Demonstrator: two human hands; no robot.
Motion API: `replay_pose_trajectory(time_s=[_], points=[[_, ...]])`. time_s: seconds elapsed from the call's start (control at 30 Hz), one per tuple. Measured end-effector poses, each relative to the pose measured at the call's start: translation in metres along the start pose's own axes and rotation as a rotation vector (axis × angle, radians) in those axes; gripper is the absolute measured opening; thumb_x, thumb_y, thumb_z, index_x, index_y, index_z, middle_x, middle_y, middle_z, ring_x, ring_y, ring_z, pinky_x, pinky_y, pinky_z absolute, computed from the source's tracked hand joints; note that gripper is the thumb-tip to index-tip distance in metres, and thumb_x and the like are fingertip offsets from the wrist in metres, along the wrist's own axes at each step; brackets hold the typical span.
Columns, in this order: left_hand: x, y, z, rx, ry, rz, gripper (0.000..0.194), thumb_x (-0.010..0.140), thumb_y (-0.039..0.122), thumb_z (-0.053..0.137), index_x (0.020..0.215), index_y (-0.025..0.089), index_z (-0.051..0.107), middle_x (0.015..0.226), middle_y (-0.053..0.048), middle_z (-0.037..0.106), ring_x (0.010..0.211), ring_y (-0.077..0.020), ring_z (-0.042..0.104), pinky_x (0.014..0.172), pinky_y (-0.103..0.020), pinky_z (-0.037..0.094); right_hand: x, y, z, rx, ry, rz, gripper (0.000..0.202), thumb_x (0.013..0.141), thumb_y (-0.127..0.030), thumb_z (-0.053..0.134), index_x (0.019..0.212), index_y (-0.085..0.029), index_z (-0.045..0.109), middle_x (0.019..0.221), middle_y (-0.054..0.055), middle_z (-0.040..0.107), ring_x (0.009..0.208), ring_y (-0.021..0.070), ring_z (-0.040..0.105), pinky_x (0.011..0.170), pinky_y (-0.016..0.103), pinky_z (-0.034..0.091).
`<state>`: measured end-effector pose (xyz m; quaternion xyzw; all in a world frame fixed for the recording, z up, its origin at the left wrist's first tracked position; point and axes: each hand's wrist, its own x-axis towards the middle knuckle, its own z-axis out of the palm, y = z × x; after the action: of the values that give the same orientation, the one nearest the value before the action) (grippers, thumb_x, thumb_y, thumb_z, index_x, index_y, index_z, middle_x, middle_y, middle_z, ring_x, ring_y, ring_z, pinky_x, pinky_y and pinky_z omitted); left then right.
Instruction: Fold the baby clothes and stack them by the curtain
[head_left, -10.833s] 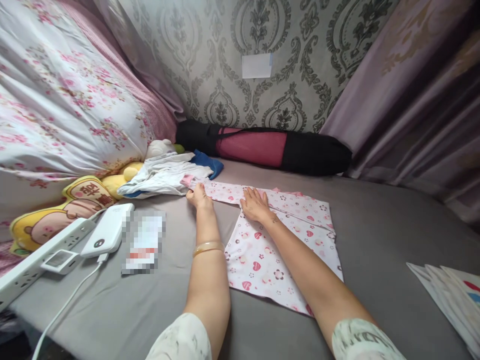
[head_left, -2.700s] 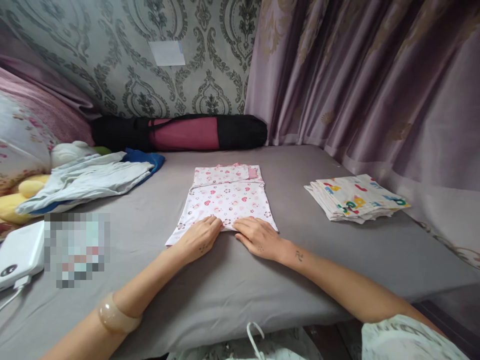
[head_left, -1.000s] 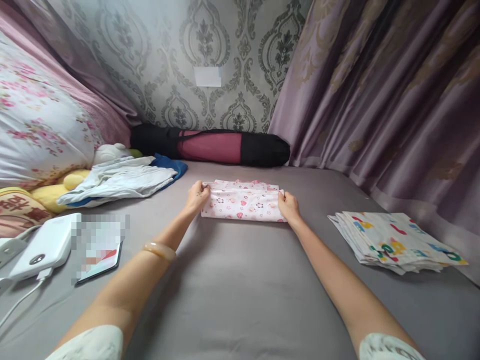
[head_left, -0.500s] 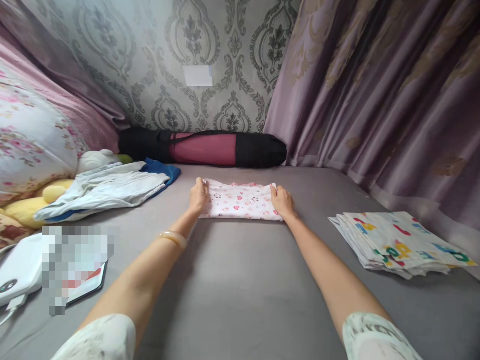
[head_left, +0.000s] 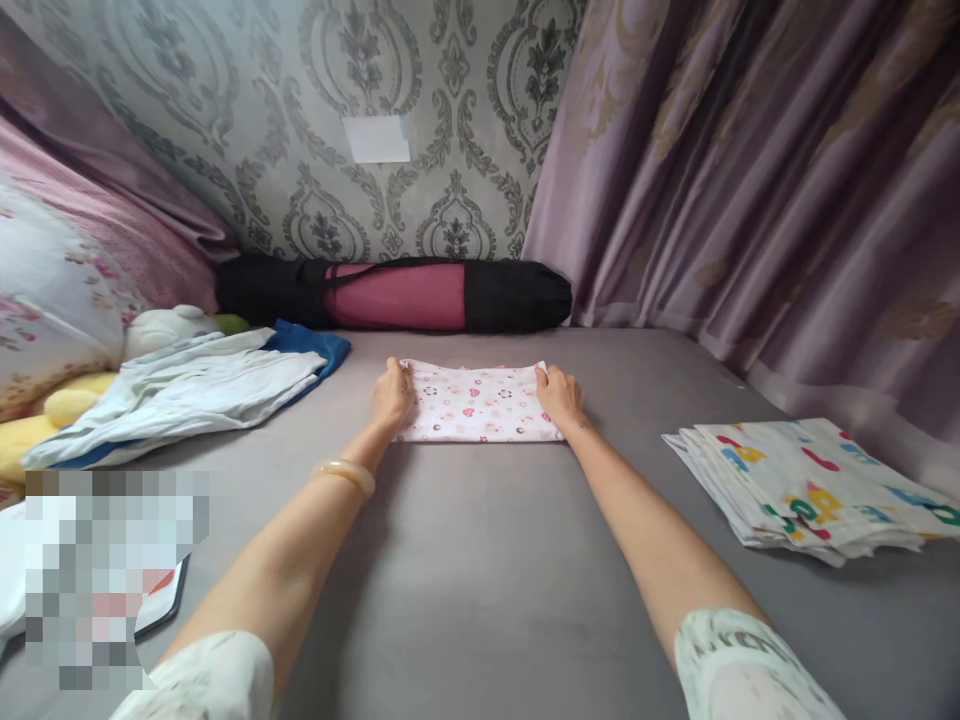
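Note:
A white cloth (head_left: 474, 405) printed with pink hearts and small flowers lies folded into a wide strip on the grey bed sheet (head_left: 465, 580). Its left end is gripped by my left hand (head_left: 391, 395), fingers closed on the upper corner. My right hand (head_left: 560, 398) pinches the upper right corner. Between the two hands the top edge is stretched nearly straight, and the lower edge rests on the sheet. The fingertips behind the fabric are hidden.
To the right lies a stack of folded cloths (head_left: 817, 490) with coloured letters. On the left are rumpled pale clothes (head_left: 195, 385), a yellow plush (head_left: 26, 445) and a partly blurred phone (head_left: 169, 605). A black and pink long bag (head_left: 397, 297) lies against the wall.
The cloth's top edge now looks straighter and its front panel slightly taller. Both hands keep their hold on the corners. The camera view has shifted a little.

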<state>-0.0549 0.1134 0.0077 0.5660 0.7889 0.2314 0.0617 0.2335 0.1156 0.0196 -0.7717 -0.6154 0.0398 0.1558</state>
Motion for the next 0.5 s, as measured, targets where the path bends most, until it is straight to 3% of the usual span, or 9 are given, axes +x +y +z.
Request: replay_pose_trajectory(time_s=[0.5], points=[[0.0027,0.0024,0.001,0.042,-0.023,-0.114,0.036,0.095,0.039,0.04,0.118,0.012,0.048,0.112,-0.024,0.067,0.107,-0.0339,0.065,0.085,-0.041,0.048,0.0061,0.0025,0.0031,0.06,-0.069,0.077,0.04,0.101,-0.04,0.035,0.121,-0.014,0.057,0.111,0.018,0.068,0.109,0.0298,0.064,0.09,0.039,0.046]])
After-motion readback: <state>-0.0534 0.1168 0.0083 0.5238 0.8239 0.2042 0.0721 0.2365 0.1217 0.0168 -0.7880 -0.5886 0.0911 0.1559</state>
